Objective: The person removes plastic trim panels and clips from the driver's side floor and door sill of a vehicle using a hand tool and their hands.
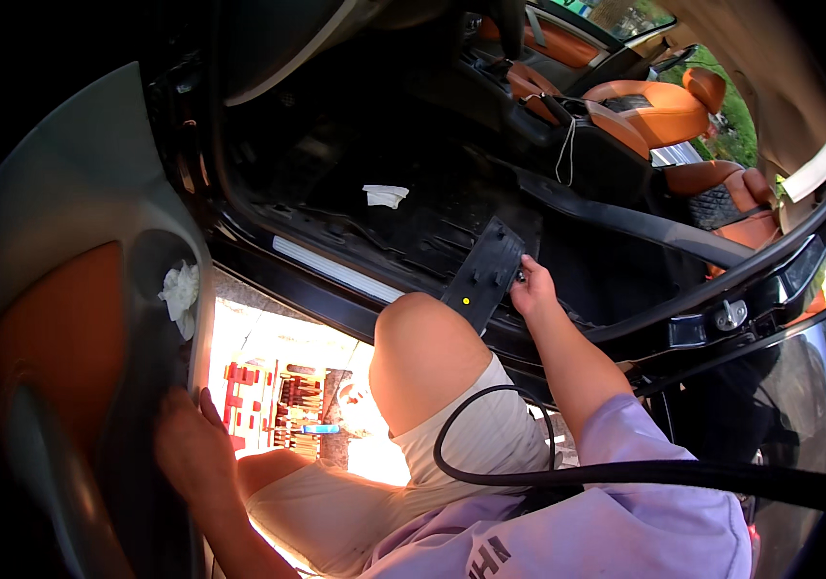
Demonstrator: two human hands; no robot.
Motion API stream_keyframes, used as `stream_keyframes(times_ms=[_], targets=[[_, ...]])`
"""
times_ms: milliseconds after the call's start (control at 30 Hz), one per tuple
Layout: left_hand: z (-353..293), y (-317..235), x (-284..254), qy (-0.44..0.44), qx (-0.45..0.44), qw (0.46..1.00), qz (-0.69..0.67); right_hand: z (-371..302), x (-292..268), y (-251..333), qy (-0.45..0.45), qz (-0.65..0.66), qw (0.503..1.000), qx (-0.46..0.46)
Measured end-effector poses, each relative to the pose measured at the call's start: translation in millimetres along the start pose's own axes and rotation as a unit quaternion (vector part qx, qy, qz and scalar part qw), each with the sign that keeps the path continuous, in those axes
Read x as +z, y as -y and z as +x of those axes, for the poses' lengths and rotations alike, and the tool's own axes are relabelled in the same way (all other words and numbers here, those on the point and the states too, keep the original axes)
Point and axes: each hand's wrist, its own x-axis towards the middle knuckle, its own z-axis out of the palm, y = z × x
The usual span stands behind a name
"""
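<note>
My right hand (535,287) is closed at the edge of a flat black plastic panel (478,280) with a yellow dot on it. The panel lies tilted across the car's door opening, beside my raised knee. A small shiny bit shows by my fingertips, too small to name. My left hand (193,442) is in shadow at the pocket of the open car door (56,318); the thumb shows, but the other fingers are hidden. Above that hand, crumpled white tissue (180,294) sits in the door's recess.
A red tool case (249,396) with several bits and a blue-handled tool (319,429) lies on the sunlit ground. Inside the car are a folded white paper (386,196), a metal sill strip (336,268) and orange seats (664,111). A black cable (644,473) loops past my lap.
</note>
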Motion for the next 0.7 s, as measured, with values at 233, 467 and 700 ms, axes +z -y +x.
stream_keyframes(times_ms=[233, 467, 700], targets=[[-1.0, -2.0, 0.0, -0.009, -0.004, 0.999, 0.038, -14.7, 18.6, 31.4, 0.044, 0.000, 0.998, 0.054], [-2.2, 9.6, -3.3, -0.038, 0.007, 0.999, 0.017, 13.1, 4.3, 6.0, -0.103, -0.248, 0.963, 0.032], [-8.0, -4.0, 1.7, -0.136, -0.014, 0.990, 0.018, -47.2, 136.5, 17.1, 0.009, -0.352, 0.932, -0.090]])
